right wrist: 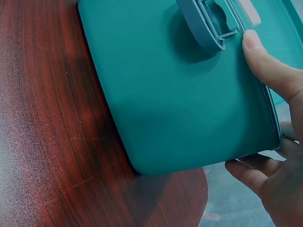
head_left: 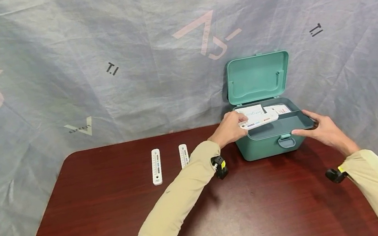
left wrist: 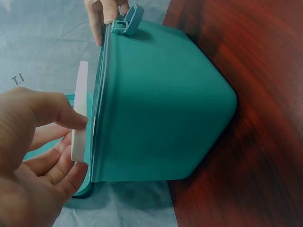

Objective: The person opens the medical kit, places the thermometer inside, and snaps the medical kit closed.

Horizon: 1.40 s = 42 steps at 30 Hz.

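A teal storage box (head_left: 268, 146) stands on the table with its lid (head_left: 256, 76) raised at the back. My left hand (head_left: 229, 128) pinches a white wall thermometer (head_left: 267, 118) over the box's left part, thumb on one side and fingers on the other. In the left wrist view the thermometer (left wrist: 81, 94) shows edge-on beside the box rim. My right hand (head_left: 326, 133) grips the box's right front corner, its thumb on the front rim and its fingers around the side. Behind the thermometer, a white printed packet (head_left: 254, 109) and another white packet (head_left: 281, 109) show at the box's back compartment.
Two more white thermometers lie on the dark red table (head_left: 107, 213): one further left (head_left: 156, 167), the other (head_left: 183, 154) partly hidden by my left sleeve. A latch (head_left: 287, 141) hangs on the box front. Grey printed cloth (head_left: 150, 58) hangs behind the table.
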Motion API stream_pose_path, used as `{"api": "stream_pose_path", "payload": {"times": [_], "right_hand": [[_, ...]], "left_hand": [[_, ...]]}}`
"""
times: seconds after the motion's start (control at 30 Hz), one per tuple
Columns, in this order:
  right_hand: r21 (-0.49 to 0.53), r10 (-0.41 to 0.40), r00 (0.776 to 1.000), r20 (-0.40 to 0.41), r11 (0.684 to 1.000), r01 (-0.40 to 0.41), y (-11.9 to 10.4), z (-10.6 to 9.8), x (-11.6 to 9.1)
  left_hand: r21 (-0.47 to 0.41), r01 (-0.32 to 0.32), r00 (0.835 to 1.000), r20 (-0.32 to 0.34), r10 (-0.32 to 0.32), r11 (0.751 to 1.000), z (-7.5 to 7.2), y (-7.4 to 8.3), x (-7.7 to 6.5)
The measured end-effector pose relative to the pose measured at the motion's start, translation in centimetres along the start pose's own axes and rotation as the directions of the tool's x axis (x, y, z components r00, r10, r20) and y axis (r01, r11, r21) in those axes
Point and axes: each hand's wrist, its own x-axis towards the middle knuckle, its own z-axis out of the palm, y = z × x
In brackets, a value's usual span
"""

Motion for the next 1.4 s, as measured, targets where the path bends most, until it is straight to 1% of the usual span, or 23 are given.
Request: {"api": "stream_pose_path", "payload": {"times": [0.3,0.4,0.6,0.77,0.9,1.0,1.2,1.4], "right_hand": [[0.004,0.0,1.0,-0.002,1.0,0.0,0.0,0.0,0.2],[0.006,-0.002,1.0,-0.004,1.0,0.002,0.0,0.0,0.2],[0.008,0.002,1.0,-0.003,1.0,-0.002,0.0,0.0,0.2],[0.016,-0.005,1.0,0.001,1.0,0.005,0.0,0.0,0.2],[0.019,0.007,1.0,0.011,1.0,-0.007,0.0,0.0,0.2],[0.019,0.013,1.0,0.013,1.0,-0.013,-0.1,0.0,0.2],[0.019,-0.005,1.0,0.003,1.0,0.005,0.0,0.0,0.0],[0.017,0.006,1.0,0.008,1.0,-0.006,-0.2,-0.1,0.2]], "left_hand": [[0.079,-0.024,0.999,0.039,0.021,0.997,0.4,0.9,1.4],[0.095,-0.023,0.998,0.058,0.017,0.995,0.5,1.3,1.7],[0.088,-0.018,0.996,0.084,0.011,0.996,0.9,1.7,2.2],[0.092,-0.016,0.996,0.091,0.007,0.996,1.0,2.0,2.6],[0.096,-0.018,0.995,0.096,0.009,0.995,1.1,2.2,2.9],[0.087,-0.007,0.995,0.102,-0.002,0.996,1.2,2.3,3.1],[0.076,0.01,0.991,0.135,-0.02,0.997,1.7,2.6,3.3],[0.099,-0.002,0.993,0.115,-0.009,0.995,1.8,2.8,3.8]]}}
